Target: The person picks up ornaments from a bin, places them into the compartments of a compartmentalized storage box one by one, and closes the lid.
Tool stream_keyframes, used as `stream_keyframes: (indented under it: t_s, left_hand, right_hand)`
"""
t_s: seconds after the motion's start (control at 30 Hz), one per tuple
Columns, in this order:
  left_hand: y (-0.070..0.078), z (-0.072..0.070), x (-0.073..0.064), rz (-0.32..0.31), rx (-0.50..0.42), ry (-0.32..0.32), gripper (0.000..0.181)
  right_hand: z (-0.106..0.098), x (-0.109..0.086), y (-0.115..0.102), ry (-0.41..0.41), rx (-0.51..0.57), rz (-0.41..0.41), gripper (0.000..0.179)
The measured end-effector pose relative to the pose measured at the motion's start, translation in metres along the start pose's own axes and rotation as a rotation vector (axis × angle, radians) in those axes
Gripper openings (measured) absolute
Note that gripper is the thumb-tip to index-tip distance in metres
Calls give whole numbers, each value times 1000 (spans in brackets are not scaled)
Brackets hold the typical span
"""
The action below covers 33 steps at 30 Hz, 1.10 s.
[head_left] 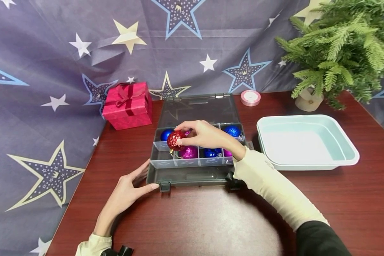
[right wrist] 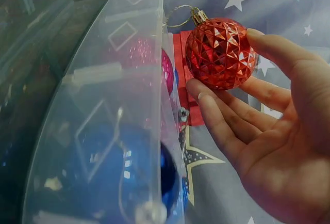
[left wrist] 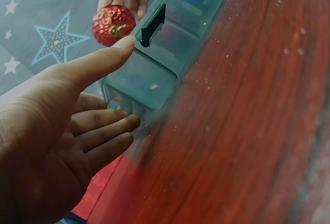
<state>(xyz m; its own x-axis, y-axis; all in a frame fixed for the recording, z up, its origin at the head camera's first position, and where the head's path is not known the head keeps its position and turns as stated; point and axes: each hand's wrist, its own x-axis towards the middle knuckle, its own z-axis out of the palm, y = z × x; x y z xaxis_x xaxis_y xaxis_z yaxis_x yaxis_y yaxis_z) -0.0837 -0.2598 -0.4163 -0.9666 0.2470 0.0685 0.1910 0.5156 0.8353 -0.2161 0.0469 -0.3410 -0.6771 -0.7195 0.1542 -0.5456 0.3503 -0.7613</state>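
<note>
My right hand (head_left: 200, 135) pinches a red faceted Christmas ball (head_left: 176, 140) between thumb and fingers, above the left part of a divided plastic box (head_left: 192, 176). In the right wrist view the ball (right wrist: 220, 53) shows a gold cap and a looped string. Purple (head_left: 188, 153) and blue (head_left: 232, 131) balls lie in the compartments; the front left compartment (head_left: 161, 155) holds none. At the box's front left corner, my left hand (head_left: 124, 192) rests with its thumb along the front edge and its fingers, fairly straight, by the side.
The box's dark see-through lid (head_left: 200, 110) lies back, open. A red gift box (head_left: 128, 106) stands back left and a pink ribbon roll (head_left: 250, 98) behind the lid. To the right sit a pale blue tray (head_left: 307, 163) and a small artificial fir tree (head_left: 342, 49).
</note>
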Motion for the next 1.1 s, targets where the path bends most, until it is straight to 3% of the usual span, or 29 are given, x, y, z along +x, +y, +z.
stream_keyframes:
  t_s: [0.63,1.1]
  left_hand:
    - [0,0,0,-2,3,-2,81]
    - [0,0,0,-3,13,2,81]
  right_hand:
    - [22,26,-6,-53,14,-8,46]
    - [26,28,-9,-47,-17,18,46]
